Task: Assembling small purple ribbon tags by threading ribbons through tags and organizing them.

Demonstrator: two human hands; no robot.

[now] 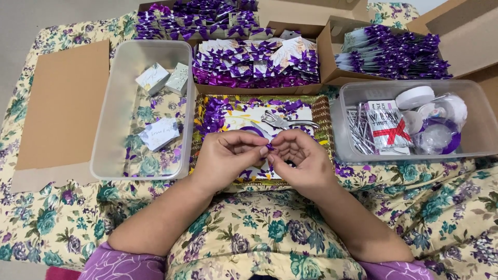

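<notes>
My left hand (225,158) and my right hand (301,161) meet over a patterned tray (324,111), fingertips pinched together on a small purple ribbon piece (270,147). Scraps of purple ribbon (220,111) lie scattered on the tray. A metal hole punch (282,122) lies on the tray just beyond my fingers.
A clear tub (104,129) at left holds a few small white boxes (159,133). A clear tub (345,124) at right holds tape rolls, wire ties and ribbon. Cardboard boxes (327,52) at the back are full of purple-bowed packets. A brown cardboard sheet (62,103) lies far left on the floral cloth.
</notes>
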